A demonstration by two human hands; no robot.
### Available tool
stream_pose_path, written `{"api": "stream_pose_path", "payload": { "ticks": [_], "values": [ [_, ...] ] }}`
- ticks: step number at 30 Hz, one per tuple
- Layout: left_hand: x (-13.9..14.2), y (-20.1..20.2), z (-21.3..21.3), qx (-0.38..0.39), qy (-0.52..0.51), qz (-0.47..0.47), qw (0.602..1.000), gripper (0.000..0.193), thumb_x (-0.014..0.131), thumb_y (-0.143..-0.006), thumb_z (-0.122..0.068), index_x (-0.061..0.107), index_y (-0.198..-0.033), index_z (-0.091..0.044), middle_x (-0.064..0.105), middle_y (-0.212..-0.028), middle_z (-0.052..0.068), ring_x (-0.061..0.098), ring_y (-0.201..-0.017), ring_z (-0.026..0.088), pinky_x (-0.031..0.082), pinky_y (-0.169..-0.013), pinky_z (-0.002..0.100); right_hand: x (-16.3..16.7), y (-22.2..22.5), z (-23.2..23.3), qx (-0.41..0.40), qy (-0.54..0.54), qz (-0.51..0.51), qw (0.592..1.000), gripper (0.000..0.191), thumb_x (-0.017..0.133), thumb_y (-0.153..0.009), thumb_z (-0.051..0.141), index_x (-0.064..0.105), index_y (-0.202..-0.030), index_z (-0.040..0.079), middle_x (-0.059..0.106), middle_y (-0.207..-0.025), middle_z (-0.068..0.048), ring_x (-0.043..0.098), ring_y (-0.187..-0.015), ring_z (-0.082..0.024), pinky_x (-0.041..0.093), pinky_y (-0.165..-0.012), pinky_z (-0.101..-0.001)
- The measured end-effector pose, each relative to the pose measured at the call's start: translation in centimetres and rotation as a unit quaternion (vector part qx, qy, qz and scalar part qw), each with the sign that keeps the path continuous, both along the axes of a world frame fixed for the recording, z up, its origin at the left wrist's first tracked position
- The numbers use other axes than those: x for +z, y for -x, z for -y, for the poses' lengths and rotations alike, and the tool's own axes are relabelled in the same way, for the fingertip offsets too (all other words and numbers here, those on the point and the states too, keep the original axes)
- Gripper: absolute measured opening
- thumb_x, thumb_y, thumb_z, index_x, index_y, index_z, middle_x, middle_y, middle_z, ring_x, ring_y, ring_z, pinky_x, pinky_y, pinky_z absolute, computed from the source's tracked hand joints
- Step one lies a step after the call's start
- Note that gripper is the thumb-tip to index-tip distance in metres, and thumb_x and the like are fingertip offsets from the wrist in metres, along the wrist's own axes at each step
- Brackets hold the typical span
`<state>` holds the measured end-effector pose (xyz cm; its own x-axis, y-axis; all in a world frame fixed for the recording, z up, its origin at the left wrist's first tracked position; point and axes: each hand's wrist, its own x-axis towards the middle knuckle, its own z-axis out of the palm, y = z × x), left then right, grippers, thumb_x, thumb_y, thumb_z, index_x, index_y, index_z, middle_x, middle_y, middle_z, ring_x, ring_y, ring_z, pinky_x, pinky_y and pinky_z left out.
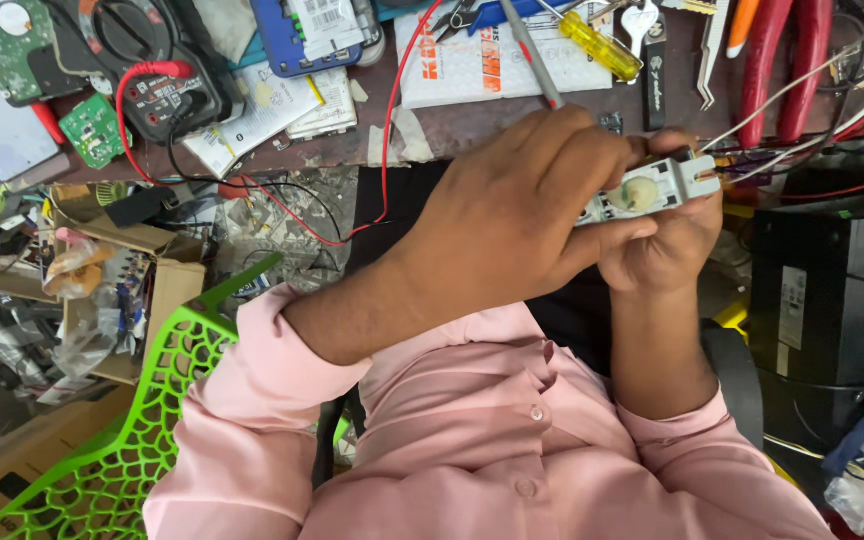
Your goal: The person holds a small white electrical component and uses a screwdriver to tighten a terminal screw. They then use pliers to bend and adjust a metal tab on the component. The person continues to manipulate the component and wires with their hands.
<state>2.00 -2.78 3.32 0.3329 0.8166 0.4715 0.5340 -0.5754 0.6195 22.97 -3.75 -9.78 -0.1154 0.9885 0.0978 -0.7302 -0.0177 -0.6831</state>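
The left hand [522,215] gripped a slim grey-handled screwdriver [532,55] over a small white plastic electrical part [652,185], which the right hand [667,240] held from beneath. Behind them, the cluttered brown table [482,125] carried a black multimeter [152,70] and a yellow-handled screwdriver [600,45].

An electronics repair workshop. The cluttered counter [512,125] holds a multimeter [147,70], circuit boards [92,128], a screwdriver [602,45], pliers [787,60] and loose wires [832,90]. Cardboard boxes [122,300] of parts sit below.

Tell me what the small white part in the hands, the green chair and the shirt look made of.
White part: looks like moulded plastic, matte, with a round, pale yellowish disc set in it. Green chair: glossy moulded plastic, a web of open holes. Pink shirt: soft woven fabric, creased, with buttons. Left hand and right hand hold the part.
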Motion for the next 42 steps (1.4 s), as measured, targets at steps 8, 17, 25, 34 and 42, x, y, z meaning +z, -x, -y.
{"api": "stream_pose_path", "payload": {
  "ticks": [8,17,25,34,42],
  "values": [
    [-2.1,-0.5,0.0,0.010,-0.046,0.000,0.999,0.045,0.075,-0.103,-0.042,0.053,-0.124,-0.009,0.057,-0.118,0.008,0.065,-0.104,0.025,0.057,-0.085,0.033,0.1,-0.1,-0.1,0.029,0.008,-0.026,0.999,0.044,0.078,-0.100,0.021,0.056,-0.133,0.001,0.069,-0.107,-0.019,0.070,-0.098,-0.025,0.057,-0.088,-0.0339],
    [-2.4,-0.7,0.1,0.001,-0.015,0.020,1.000,0.047,0.076,-0.102,-0.043,0.055,-0.125,-0.008,0.060,-0.116,0.009,0.067,-0.103,0.026,0.057,-0.083,0.034,-0.5,-0.3,-0.4,0.043,-0.009,-0.045,0.998,0.042,0.076,-0.100,0.015,0.058,-0.135,0.002,0.070,-0.110,-0.019,0.070,-0.097,-0.023,0.057,-0.086,-0.0313],
    [-2.6,-0.3,0.0,-0.008,-0.004,0.051,0.999,0.041,0.079,-0.104,-0.040,0.056,-0.119,-0.008,0.059,-0.113,0.007,0.067,-0.101,0.025,0.057,-0.085,0.035,-0.1,-0.1,-0.2,0.019,0.005,-0.014,1.000,0.056,0.084,-0.095,0.029,0.057,-0.131,-0.003,0.069,-0.112,-0.021,0.070,-0.099,-0.025,0.057,-0.089,-0.0331],
    [-1.1,-0.4,0.2,-0.016,-0.004,0.122,0.992,0.050,0.088,-0.092,-0.034,0.057,-0.118,-0.003,0.059,-0.108,0.010,0.063,-0.093,0.028,0.055,-0.078,0.037,-0.1,-0.7,-0.1,0.016,-0.001,0.063,0.998,0.062,0.088,-0.089,0.035,0.058,-0.128,-0.003,0.069,-0.110,-0.018,0.069,-0.096,-0.022,0.056,-0.084,-0.0304],
    [-0.5,-0.2,0.7,0.003,-0.009,0.126,0.992,0.046,0.089,-0.094,-0.026,0.064,-0.125,-0.003,0.061,-0.113,0.009,0.064,-0.096,0.025,0.055,-0.083,0.035,0.2,-0.1,0.2,0.024,0.017,0.005,1.000,0.060,0.088,-0.090,0.032,0.059,-0.128,-0.004,0.071,-0.113,-0.020,0.070,-0.097,-0.025,0.057,-0.086,-0.0325]
  ]
}}
